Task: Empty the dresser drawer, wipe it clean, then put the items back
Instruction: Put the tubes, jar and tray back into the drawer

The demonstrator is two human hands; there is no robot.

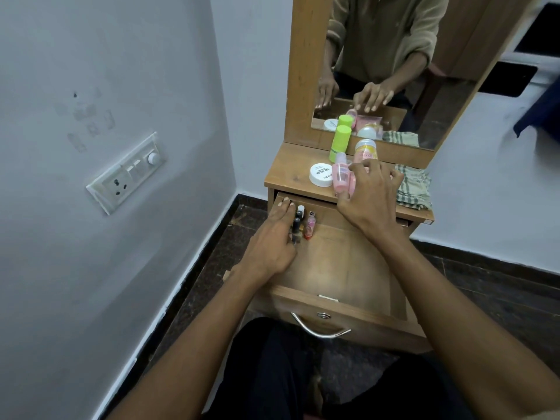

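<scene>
Head view: left hand (274, 234) rests on small dark bottles (297, 221) inside the open wooden drawer (342, 262); right hand (368, 195) grips a pink plastic bottle (341, 177) on the worktop (291, 171) above.

Pale grey-white walls (106, 71) meeting in a corner left of centre. Switch panel (125, 172) with socket and dial at middle left, faint tape marks above. Dark speckled stone floor (500, 298) with matching skirting along both walls. Wooden-framed mirror (306, 71) at upper centre. Dark window opening (509, 78) at upper right. Soft, even indoor light.
</scene>
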